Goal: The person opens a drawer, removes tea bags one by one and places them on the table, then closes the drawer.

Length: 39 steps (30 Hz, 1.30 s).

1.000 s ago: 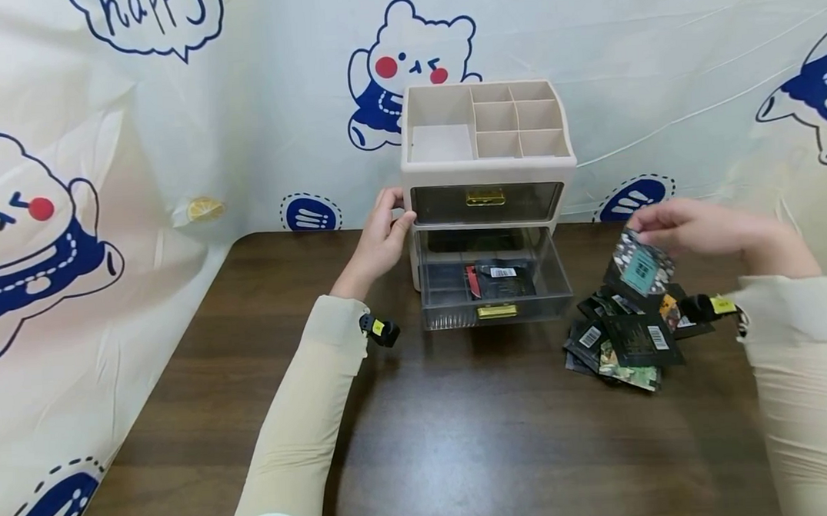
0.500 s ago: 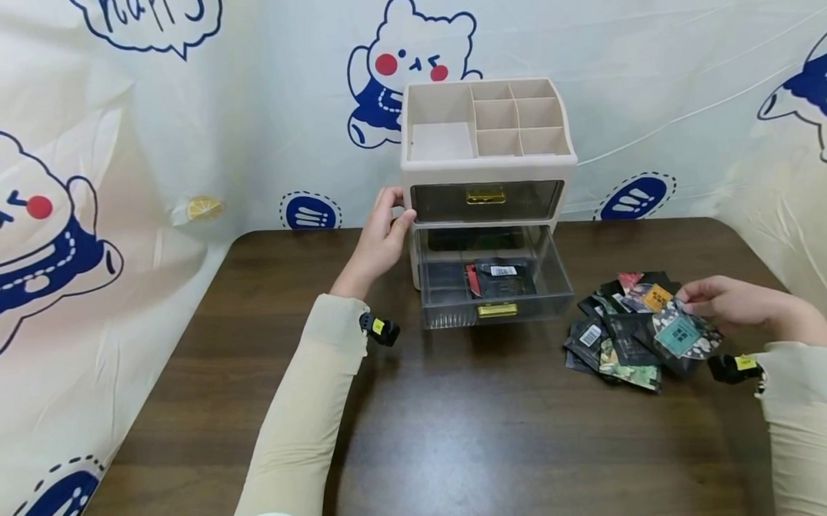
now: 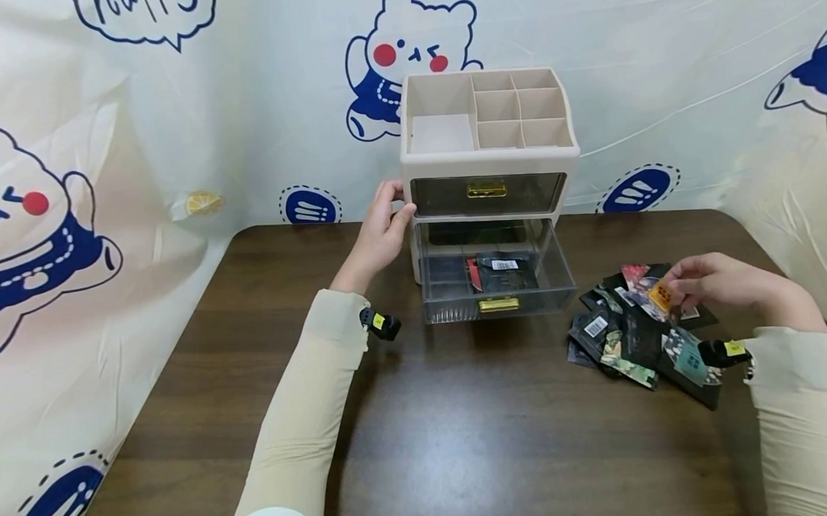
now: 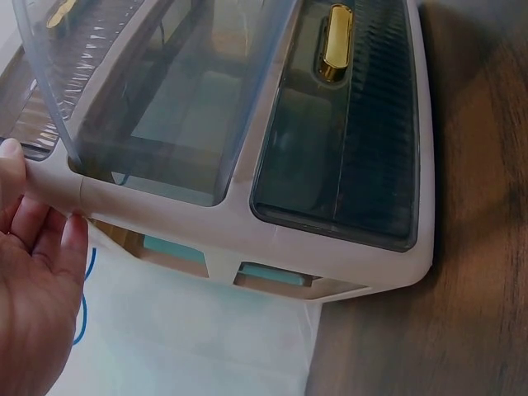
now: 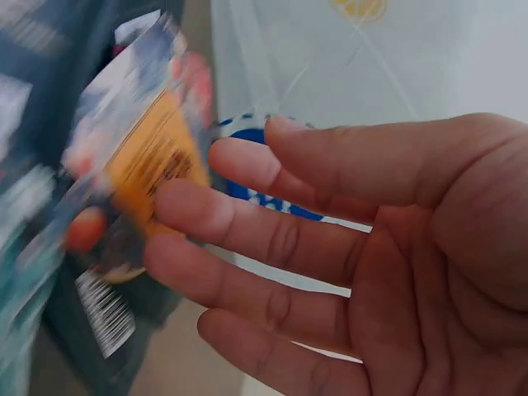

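Observation:
My left hand [image 3: 378, 236] holds the left side of a cream desktop drawer organizer [image 3: 492, 164], thumb at its front edge and fingers along the side. Below, a clear drawer [image 3: 450, 310] with a gold handle is pulled out, and a black sachet [image 3: 521, 276] with a barcode lies in it. At the right, my right hand [image 3: 716, 283] is over a heap of dark sachets. In the right wrist view its fingertips are at a sachet with an orange label [image 5: 153, 157], the thumb held apart. Another sachet with a teal label [image 3: 688, 360] lies at the heap's near right.
The organizer's upper drawer [image 3: 449, 198] is closed, and its top tray [image 3: 443, 133] is split into several compartments. It stands near the back of the brown wooden table [image 3: 504, 431]. A printed cloth [image 3: 275, 102] hangs behind. Small cameras [image 3: 382, 323] sit on both wrists.
The right hand has carried the teal-labelled sachet toward the near right of the heap, let it go, and moved back to the orange-labelled one. The left hand keeps its hold on the organizer.

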Each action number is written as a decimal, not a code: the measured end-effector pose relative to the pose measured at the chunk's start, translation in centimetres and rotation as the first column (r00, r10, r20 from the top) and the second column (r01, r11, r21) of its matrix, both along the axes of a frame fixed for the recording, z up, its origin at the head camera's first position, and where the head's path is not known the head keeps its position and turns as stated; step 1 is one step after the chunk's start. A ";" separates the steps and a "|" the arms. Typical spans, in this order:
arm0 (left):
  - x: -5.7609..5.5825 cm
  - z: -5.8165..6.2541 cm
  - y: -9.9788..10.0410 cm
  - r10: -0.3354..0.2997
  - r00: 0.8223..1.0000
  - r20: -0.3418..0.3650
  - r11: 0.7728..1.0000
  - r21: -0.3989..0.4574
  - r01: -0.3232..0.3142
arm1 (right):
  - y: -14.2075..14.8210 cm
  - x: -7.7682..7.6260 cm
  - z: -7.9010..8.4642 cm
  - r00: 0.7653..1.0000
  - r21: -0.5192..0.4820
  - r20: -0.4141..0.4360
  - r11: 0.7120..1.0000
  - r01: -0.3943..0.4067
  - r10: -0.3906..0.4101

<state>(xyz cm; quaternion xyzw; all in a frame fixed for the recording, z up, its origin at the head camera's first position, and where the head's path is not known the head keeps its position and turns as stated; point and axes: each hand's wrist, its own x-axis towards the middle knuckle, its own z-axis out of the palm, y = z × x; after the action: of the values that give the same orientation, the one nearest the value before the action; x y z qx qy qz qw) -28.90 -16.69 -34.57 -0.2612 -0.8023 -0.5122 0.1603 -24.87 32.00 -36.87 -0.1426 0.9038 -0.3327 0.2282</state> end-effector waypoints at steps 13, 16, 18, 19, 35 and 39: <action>1.9 1.9 0.5 -0.004 0.999 0.035 1.000 0.008 0.004 | -9.1 -0.1 9.5 0.907 0.074 -0.379 0.983 -0.167 0.183; 2.6 2.5 0.7 0.002 0.999 0.039 1.000 -0.002 -0.002 | -12.0 -0.3 11.6 0.861 0.101 -0.433 0.963 -0.249 0.268; 2.7 2.6 0.7 0.003 0.999 0.039 1.000 -0.004 -0.003 | -13.8 -0.6 12.6 0.833 0.122 -0.441 0.941 -0.314 0.335; 2.7 2.6 0.8 0.002 0.999 0.038 1.000 -0.003 -0.002 | -14.7 -0.8 12.9 0.826 0.134 -0.431 0.931 -0.339 0.363; 2.8 2.4 0.7 -0.007 1.000 0.026 1.000 0.011 0.006 | -24.3 -3.9 12.6 0.887 0.303 0.049 0.840 -0.450 0.458; 2.0 1.9 0.5 -0.013 1.000 0.027 1.000 0.017 0.012 | -25.4 -4.1 12.1 0.889 0.342 0.107 0.822 -0.454 0.446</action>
<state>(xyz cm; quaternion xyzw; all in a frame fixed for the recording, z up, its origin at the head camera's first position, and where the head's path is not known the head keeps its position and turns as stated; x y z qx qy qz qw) -26.86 -16.19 -32.72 -0.2579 -0.7983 -0.5236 0.1484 -29.02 6.64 -24.78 -0.3041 0.8872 -0.1008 0.3322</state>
